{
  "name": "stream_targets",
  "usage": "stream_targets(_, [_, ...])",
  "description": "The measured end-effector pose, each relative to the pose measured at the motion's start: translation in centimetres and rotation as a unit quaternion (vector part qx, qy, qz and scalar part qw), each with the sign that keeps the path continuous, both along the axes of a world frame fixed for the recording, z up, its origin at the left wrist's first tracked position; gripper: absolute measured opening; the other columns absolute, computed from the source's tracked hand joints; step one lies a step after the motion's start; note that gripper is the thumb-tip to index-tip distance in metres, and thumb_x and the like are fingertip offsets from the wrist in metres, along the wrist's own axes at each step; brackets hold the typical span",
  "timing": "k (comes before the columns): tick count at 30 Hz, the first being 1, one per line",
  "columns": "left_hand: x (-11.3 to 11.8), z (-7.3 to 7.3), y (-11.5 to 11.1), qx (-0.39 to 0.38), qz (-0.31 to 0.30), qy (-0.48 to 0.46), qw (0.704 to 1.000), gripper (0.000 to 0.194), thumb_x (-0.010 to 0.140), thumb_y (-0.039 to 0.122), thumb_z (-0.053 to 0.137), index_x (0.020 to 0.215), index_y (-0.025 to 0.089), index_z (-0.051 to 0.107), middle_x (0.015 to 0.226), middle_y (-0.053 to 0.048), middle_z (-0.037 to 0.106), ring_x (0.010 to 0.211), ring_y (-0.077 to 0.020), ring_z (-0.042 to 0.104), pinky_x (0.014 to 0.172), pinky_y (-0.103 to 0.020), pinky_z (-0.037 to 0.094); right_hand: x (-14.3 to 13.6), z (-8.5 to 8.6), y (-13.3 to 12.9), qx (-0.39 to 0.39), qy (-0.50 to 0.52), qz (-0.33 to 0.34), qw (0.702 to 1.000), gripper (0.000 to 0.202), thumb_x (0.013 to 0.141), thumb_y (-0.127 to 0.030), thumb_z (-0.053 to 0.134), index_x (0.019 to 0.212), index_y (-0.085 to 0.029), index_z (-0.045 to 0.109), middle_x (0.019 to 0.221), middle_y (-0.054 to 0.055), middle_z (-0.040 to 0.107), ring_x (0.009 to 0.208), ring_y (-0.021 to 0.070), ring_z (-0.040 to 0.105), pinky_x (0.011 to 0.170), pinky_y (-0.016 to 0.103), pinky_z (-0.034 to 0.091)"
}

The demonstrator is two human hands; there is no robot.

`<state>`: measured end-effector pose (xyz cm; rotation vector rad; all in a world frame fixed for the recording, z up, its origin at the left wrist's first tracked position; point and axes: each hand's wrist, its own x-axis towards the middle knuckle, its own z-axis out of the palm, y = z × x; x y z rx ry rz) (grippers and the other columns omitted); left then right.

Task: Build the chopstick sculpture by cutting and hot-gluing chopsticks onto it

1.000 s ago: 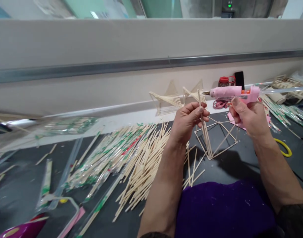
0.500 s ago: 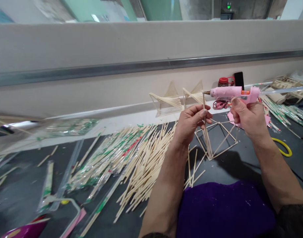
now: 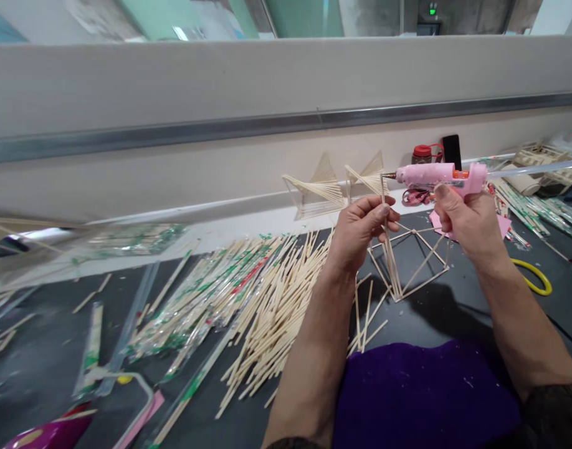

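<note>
My left hand [image 3: 365, 227] pinches a thin wooden stick [image 3: 383, 190] held upright. In my right hand [image 3: 468, 218] is a pink hot glue gun [image 3: 426, 173], gripped by its handle with a clear glue stick [image 3: 533, 168] poking out of the back. The gun's metal nozzle points left and meets, or nearly meets, the top end of the upright stick. Below my hands stands an open frame of glued sticks [image 3: 424, 280] on the dark table [image 3: 463, 337]. Whether the pinched stick joins this frame is hard to tell.
A heap of loose sticks [image 3: 276, 305] lies left of my forearm, beside plastic-wrapped chopsticks [image 3: 202, 280]. Two finished-looking stick models [image 3: 314, 190] lean by the wall. A red-capped jar [image 3: 421, 154], a phone [image 3: 451, 151] and a yellow ring [image 3: 533, 279] are to the right.
The glue gun and the upright stick's top have shifted very slightly left. Both hands keep the same grips.
</note>
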<state>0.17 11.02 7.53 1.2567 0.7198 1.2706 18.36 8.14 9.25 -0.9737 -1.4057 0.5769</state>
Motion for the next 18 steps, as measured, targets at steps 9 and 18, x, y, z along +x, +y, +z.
stream_targets(9, [-0.09,-0.04,0.1,0.003,0.01,0.016,1.0,0.026,0.074,0.037,0.074,0.09,0.018,0.067,0.073,-0.002,0.071,0.059,-0.0099,0.065,0.043,-0.018,0.04,-0.02,0.15,-0.2,-0.015,-0.005,-0.004,1.0,0.055,0.086,-0.062,0.061,0.054,-0.021,0.042,0.048,-0.003,0.04,0.045,0.008,0.036,0.042,0.025,0.029])
stream_targets(18, [0.03,0.04,-0.17,-0.008,0.004,0.013,1.0,0.023,0.074,0.034,0.075,0.089,0.018,0.069,0.072,-0.001,0.071,0.058,-0.0093,0.065,0.044,-0.017,0.041,0.09,0.09,0.07,-0.016,0.025,-0.001,1.0,0.046,0.084,-0.06,0.064,0.062,-0.022,0.051,0.049,-0.004,0.042,0.045,0.0091,0.039,0.041,0.025,0.031])
